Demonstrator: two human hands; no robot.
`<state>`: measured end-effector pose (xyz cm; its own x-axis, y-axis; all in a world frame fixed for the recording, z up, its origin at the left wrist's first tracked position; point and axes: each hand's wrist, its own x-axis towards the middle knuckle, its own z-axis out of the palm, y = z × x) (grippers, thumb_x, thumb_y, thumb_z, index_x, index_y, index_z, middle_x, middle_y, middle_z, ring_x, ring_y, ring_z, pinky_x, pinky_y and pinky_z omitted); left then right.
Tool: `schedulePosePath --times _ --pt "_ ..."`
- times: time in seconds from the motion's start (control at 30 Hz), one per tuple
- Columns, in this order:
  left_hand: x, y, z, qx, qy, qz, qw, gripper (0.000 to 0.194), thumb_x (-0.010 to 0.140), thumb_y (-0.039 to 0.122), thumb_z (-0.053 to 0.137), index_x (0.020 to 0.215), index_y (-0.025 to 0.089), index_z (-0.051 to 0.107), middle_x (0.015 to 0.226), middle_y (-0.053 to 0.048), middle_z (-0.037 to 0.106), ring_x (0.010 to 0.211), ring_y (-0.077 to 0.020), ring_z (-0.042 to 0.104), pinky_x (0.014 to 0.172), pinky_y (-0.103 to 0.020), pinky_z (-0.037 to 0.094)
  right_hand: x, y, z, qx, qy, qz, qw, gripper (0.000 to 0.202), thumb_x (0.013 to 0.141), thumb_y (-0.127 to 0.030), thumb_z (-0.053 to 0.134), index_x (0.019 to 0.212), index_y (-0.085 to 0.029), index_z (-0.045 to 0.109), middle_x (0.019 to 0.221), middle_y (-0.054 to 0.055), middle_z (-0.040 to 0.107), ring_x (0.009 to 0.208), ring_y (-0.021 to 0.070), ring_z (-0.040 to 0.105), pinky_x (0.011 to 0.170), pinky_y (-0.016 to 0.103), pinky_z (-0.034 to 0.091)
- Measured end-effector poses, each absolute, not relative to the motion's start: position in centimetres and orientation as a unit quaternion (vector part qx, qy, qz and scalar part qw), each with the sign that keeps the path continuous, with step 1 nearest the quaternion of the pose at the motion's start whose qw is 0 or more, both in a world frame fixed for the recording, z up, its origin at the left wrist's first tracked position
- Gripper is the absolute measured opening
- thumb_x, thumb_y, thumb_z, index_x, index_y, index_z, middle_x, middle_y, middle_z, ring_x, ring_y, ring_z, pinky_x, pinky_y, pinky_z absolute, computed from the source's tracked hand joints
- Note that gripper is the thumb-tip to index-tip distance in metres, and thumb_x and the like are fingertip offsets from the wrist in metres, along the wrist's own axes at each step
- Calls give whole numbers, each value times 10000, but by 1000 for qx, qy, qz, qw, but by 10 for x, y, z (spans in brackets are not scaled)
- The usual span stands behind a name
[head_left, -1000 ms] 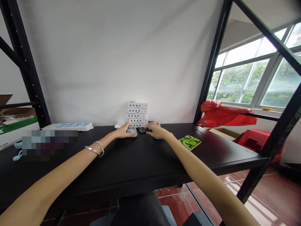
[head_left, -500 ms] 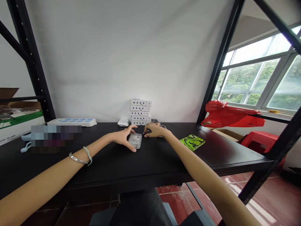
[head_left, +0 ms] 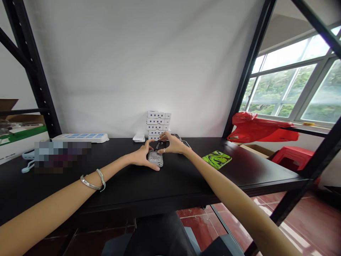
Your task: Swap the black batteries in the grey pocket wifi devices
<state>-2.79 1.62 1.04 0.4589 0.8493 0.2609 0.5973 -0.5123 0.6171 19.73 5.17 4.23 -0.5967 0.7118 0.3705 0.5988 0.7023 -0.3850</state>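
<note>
A small grey-white device with an open, label-covered back point(head_left: 155, 159) lies on the black table. My left hand point(head_left: 142, 156) is closed around its left side, thumb at the near end and fingers at the far end. Above the device's far end is a flat black battery-like piece point(head_left: 160, 145), tilted. My right hand point(head_left: 170, 143) pinches that piece between thumb and fingers. Partly behind my right hand, a flat device with a pale edge point(head_left: 185, 143) rests on the table.
White boxes point(head_left: 158, 121) are stacked by the wall, with small white items point(head_left: 139, 138) to their left. A green patterned phone case point(head_left: 217, 159) lies to the right. A white power strip point(head_left: 81, 138) is at the back left, and a red plastic bag point(head_left: 261, 128) hangs at the right.
My right hand has lifted the black piece into view and moved it over the device's far end. The device and my left hand have shifted slightly right.
</note>
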Motion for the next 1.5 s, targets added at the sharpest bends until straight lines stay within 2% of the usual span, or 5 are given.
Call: schedulePosePath --times 0.3,0.63,0.87,1.07,1.5 --pt "-20 17 3 811 440 318 217 373 942 302 639 1282 186 540 1336 -100 549 1140 -288 594 933 -510 511 189 40 43 -299 -906 247 170 642 751 -410 785 1297 -198 523 1292 104 615 1242 279 543 1036 454 446" --pt "-30 12 16 817 429 275 272 353 947 293 633 1270 181 547 1291 -95 581 1085 -269 625 899 -484 536 195 31 52 -323 -915 230 71 1013 595 -569 822 1448 -229 395 1460 116 473 1340 344 433 1102 476 357" --pt "-30 14 16 817 403 290 294 373 932 308 655 1268 184 549 1310 -99 566 1103 -276 617 910 -492 528 199 34 53 -328 -916 196 124 857 533 -455 887 1285 -237 539 1272 66 605 1170 281 567 988 397 463" --pt "-29 19 10 816 395 308 290 368 940 302 643 1275 184 544 1313 -98 565 1112 -279 610 914 -496 526 253 69 67 -407 -874 150 221 372 916 -333 620 1245 -173 554 1296 97 553 1133 249 567 942 476 489" --pt "-29 18 11 830 399 277 275 346 947 293 632 1264 180 553 1306 -96 572 1119 -279 607 922 -499 520 275 139 49 -513 -828 122 190 308 948 -343 574 1209 -180 580 1246 87 585 1052 217 605 888 428 527"
